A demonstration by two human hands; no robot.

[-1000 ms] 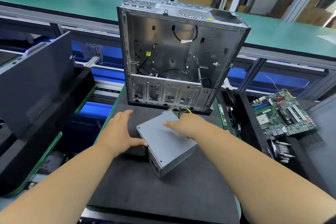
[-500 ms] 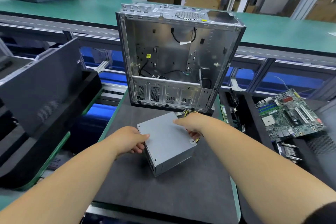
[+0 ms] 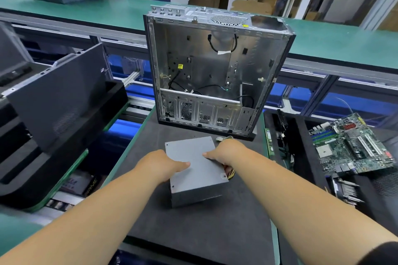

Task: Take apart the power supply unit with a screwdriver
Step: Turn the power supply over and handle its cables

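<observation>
A grey metal power supply unit (image 3: pixel 199 175) lies on the dark foam mat (image 3: pixel 193 232), in front of the empty computer case (image 3: pixel 213 71). My left hand (image 3: pixel 160 164) grips its left side, thumb lying on the top face. My right hand (image 3: pixel 226 153) holds its right side, thumb on top and fingers around the edge where the yellow and black cables (image 3: pixel 230 173) come out. A white connector (image 3: pixel 219 139) shows behind the unit. No screwdriver is in view.
The case stands upright and open at the mat's far edge. A black side panel (image 3: pixel 56 97) leans in a tray on the left. A green motherboard (image 3: pixel 353 144) and a heatsink (image 3: pixel 346 191) lie in a black tray on the right. Green conveyor benches run behind.
Both hands have closed onto the sides of the power supply unit and turned it, so its long side now points more towards me. The camera has tilted up slightly.
</observation>
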